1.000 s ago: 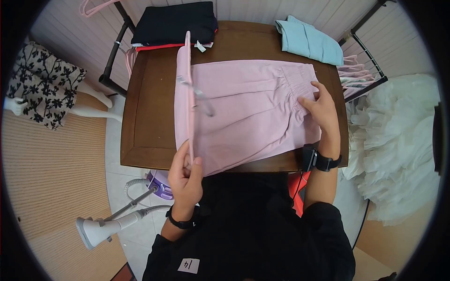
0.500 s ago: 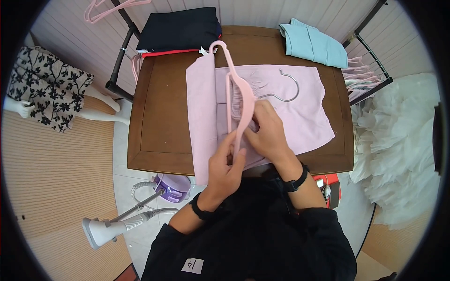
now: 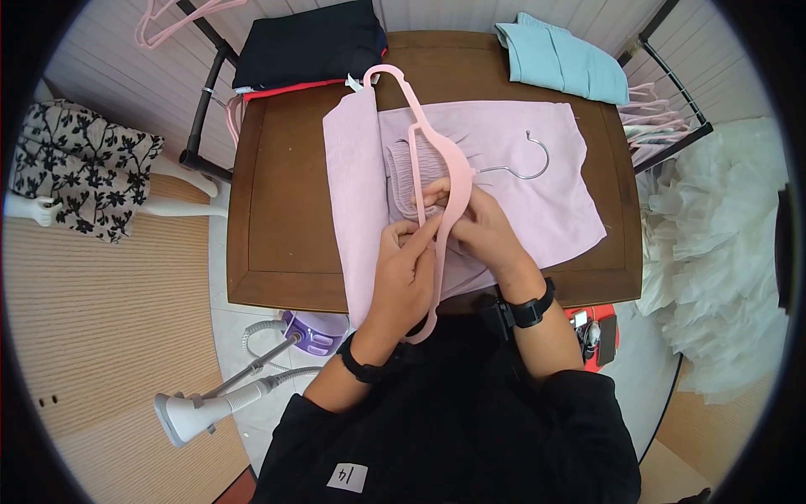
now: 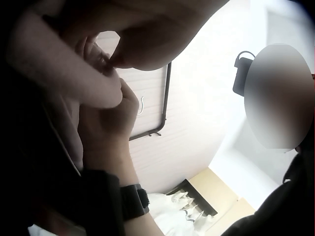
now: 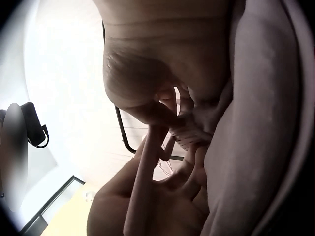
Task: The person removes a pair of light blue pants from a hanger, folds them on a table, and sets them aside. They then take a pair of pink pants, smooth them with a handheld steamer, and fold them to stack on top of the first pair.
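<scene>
From where I stand, the person's left hand [image 3: 407,273] has its fingers curled in, thumb against forefinger, gripping the pink hanger [image 3: 459,172] near its narrow slot. The right hand [image 3: 487,235] comes in from the other side, its fingers bent behind the hanger's body; their tips show in the slot, pinching the gathered waistband [image 3: 411,172] of the pink garment [image 3: 537,202]. I can't tell how tightly either hand closes, as the fingers overlap.

The garment lies under and around both sets of fingers, one side folded over in a long strip beyond the left fingers. The hanger's metal hook [image 3: 546,160] points off past the right fingers, above the cloth. Farther out from the fingertips, on the wooden table [image 3: 277,210], sit dark folded clothes [image 3: 311,46] and a light blue folded garment [image 3: 562,67].
</scene>
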Action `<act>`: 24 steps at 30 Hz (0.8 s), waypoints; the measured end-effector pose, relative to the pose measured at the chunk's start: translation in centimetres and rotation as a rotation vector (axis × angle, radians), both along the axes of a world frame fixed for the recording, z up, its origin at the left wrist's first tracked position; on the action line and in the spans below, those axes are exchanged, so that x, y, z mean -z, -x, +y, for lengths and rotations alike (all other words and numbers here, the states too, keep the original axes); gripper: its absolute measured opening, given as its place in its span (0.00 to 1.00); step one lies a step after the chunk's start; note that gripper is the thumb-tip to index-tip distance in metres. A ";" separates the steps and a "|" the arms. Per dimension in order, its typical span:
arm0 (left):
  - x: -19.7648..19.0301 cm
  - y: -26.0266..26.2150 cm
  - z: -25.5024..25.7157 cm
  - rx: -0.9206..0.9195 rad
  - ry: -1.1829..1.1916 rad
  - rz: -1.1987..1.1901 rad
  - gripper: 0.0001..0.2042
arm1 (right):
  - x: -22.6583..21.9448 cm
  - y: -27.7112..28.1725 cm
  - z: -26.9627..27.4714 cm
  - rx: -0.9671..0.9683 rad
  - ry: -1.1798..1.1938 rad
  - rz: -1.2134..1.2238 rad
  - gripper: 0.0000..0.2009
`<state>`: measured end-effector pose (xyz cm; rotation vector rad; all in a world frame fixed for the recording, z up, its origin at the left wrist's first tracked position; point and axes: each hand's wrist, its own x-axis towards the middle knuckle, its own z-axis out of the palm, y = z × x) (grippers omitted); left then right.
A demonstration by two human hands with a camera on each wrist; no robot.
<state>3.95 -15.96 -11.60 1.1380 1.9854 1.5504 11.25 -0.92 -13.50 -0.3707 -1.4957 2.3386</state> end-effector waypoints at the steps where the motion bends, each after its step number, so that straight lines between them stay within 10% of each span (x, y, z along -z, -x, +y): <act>1: -0.4 0.2 0.1 0.014 0.031 0.007 0.18 | -0.2 0.0 0.2 0.001 0.005 0.002 0.19; 3: -0.9 0.3 0.2 0.030 0.066 0.014 0.18 | -0.6 0.1 0.4 -0.068 0.238 0.263 0.18; 9: -1.1 1.4 0.2 0.119 0.196 0.250 0.18 | 1.0 0.6 0.4 0.027 0.084 0.038 0.08; 11: -0.8 1.6 0.4 0.074 0.047 -0.210 0.18 | 0.9 0.5 0.5 0.036 0.103 0.035 0.05; 24: -1.4 4.1 2.6 0.065 0.152 -0.674 0.15 | 1.0 0.5 0.4 0.039 0.164 0.078 0.02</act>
